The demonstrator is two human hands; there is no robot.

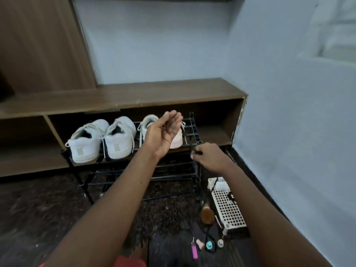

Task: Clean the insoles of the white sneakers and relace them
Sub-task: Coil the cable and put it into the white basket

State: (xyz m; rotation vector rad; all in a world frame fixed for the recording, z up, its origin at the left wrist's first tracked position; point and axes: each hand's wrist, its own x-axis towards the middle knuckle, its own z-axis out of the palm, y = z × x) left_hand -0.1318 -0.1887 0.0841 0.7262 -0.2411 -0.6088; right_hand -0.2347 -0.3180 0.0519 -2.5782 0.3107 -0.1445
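Hands reach toward a black wire shoe rack (pixel 190 132) holding white sneakers. Left hand (pixel 163 132) is raised, palm up and fingers spread, holding nothing, in front of a third white shoe (pixel 149 122). Right hand (pixel 209 156) pinches a thin dark lace (pixel 193 149) at the rack's near corner. White sneakers (pixel 102 139) sit heels outward, left of the left hand. Below the right hand, a white perforated basket (pixel 227 205) and a brown brush (pixel 208 213) lie on the dark floor.

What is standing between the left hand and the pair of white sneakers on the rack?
Nothing visible. The left hand is raised, open, to the right of the white sneakers on the black rack, with only free air between them.
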